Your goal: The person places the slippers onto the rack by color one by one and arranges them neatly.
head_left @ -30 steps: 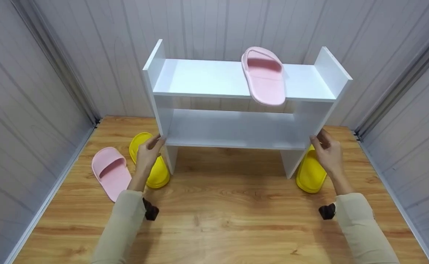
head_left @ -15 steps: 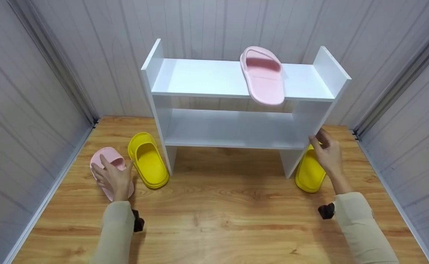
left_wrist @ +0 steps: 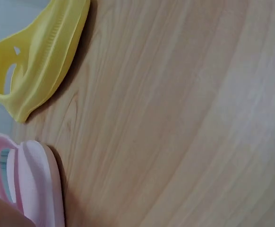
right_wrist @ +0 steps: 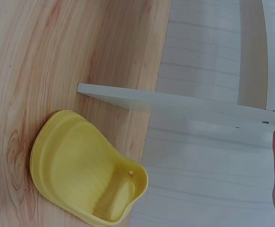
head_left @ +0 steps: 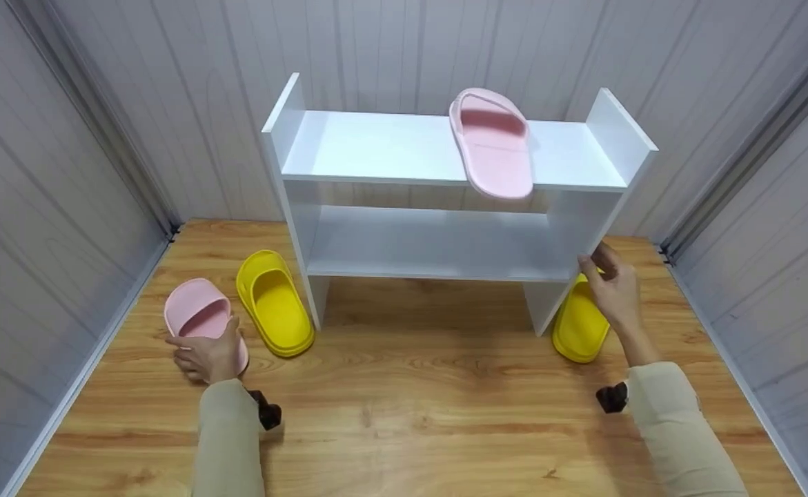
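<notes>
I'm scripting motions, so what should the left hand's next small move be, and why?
Probably to grip and raise the pink slipper: the left hand is over it, it rests on the wood, and its match lies on the top shelf with room beside it.

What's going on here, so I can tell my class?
A person's left hand reaches across the pink slipper on the wooden surface; whether it grips is unclear. The right hand holds the right side of the white shelf. Another pink slipper rests on the top board, overhanging its front edge. A yellow slipper stands left of the shelf, and another yellow slipper stands right of it.
</notes>
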Demonstrator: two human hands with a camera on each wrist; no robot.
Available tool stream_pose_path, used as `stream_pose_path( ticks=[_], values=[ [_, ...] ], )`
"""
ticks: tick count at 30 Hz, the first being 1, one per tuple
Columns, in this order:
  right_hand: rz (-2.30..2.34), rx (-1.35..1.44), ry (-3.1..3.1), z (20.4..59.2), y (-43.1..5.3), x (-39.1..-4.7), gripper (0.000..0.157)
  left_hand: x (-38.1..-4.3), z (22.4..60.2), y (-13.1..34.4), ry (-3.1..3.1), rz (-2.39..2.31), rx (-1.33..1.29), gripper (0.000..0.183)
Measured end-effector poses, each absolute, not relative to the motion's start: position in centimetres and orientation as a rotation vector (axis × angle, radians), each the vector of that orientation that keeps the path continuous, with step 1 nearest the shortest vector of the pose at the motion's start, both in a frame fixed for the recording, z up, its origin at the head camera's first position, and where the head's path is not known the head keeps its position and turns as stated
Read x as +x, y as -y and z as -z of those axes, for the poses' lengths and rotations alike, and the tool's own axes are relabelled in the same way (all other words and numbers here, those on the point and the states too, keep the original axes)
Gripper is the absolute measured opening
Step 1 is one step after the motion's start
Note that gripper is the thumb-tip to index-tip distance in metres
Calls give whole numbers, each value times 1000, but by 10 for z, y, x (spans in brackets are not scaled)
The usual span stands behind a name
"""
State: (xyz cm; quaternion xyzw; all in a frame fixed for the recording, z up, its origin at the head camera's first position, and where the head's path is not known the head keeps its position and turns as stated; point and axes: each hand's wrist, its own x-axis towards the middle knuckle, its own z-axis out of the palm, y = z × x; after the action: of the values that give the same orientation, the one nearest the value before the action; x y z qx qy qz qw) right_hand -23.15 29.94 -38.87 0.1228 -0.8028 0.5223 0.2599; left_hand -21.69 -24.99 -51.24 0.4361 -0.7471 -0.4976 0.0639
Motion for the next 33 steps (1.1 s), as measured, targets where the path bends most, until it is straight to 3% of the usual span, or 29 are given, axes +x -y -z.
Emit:
stream_pose_path(
  ticks=[17,28,33],
  values=[
    [-1375,275,2248,388,-301,-229,36,-222,525,248,2425,1207,1300,105],
    [-1407,297,2236,387,-301,-228,35,-218,524,249,2518,1186,1187,116],
    [-1390,300,2235,388,-301,-229,34,-218,523,250,2531,1173,1171,112]
  ],
)
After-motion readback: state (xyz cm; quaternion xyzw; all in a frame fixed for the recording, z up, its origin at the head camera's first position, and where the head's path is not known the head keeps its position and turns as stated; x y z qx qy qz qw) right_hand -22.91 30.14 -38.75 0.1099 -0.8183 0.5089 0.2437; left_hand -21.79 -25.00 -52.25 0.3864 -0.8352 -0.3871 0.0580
